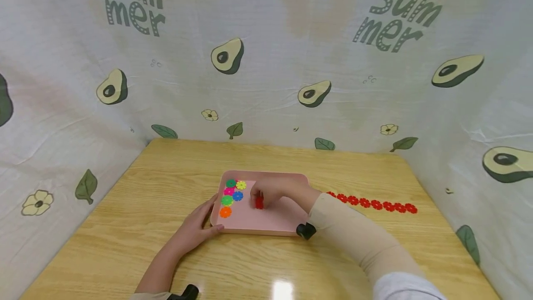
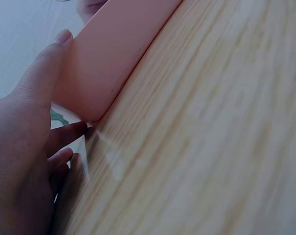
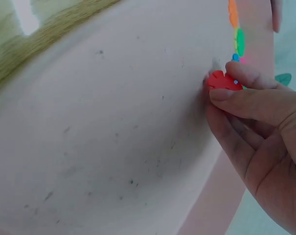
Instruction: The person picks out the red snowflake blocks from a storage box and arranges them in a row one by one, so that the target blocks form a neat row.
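Observation:
A pink tray [image 1: 266,233] lies on the wooden table. My left hand [image 1: 195,227] holds its near left corner, with the thumb [image 2: 42,68] against the front wall and the other fingers around the left side. Over the middle of the tray, my right hand [image 1: 270,190] pinches a red flower-shaped plastic disc [image 3: 221,81] between thumb and fingertips. Several more flower discs lie along the tray's left side: an orange one [image 1: 225,212], a blue one [image 1: 238,196], a yellow one [image 1: 241,185], a dark green one [image 1: 231,183], and light green and pink ones.
To the right of the tray, several red flower discs [image 1: 376,205] form a row on the table [image 1: 175,170], partly hidden by the right forearm. A printed cloth [image 1: 266,59] hangs behind the table and along both sides.

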`<state>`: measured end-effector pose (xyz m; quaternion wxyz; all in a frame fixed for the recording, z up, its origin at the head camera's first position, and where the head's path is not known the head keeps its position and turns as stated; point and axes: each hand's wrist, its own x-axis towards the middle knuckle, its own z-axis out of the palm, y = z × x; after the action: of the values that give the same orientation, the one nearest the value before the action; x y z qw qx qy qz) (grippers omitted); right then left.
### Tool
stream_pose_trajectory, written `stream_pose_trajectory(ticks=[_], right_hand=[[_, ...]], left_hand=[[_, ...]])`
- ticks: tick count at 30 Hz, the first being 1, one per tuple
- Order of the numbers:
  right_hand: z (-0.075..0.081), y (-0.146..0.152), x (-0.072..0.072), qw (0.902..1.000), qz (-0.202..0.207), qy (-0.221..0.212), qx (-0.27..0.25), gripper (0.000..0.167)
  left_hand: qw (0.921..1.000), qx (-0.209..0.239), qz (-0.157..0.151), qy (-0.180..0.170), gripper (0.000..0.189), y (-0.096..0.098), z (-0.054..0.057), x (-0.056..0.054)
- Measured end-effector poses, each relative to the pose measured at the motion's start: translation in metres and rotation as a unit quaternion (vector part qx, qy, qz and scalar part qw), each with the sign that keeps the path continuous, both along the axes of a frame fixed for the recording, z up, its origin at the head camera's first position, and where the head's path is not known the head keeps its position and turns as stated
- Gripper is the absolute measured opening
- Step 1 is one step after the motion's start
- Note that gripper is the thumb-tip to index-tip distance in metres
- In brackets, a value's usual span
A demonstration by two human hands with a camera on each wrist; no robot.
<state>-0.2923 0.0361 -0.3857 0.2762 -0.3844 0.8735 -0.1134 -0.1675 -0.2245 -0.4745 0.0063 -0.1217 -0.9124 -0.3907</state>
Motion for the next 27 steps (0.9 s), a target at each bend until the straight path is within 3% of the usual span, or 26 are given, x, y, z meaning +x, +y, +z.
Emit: stream_pose_trajectory(ticks=[12, 21, 27], right_hand=[[0.007, 0.031, 0.007, 0.9993, 0.022, 0.025, -0.017, 0.026], [0.012, 0.062, 0.018, 0.9966, 0.037, 0.022, -0.071, 0.021], [0.02, 0.085, 0.028, 0.9951, 0.013, 0.0, -0.098, 0.019]], left_hand=[[1.0, -0.001, 0.0, 0.001, 0.088, 0.0, 0.001, 0.0], [0.9999, 0.005, -0.003, -0.011, 0.088, 0.001, 0.003, 0.0], [0.9996, 0.012, 0.001, -0.023, 0.09, 0.003, 0.004, 0.001]])
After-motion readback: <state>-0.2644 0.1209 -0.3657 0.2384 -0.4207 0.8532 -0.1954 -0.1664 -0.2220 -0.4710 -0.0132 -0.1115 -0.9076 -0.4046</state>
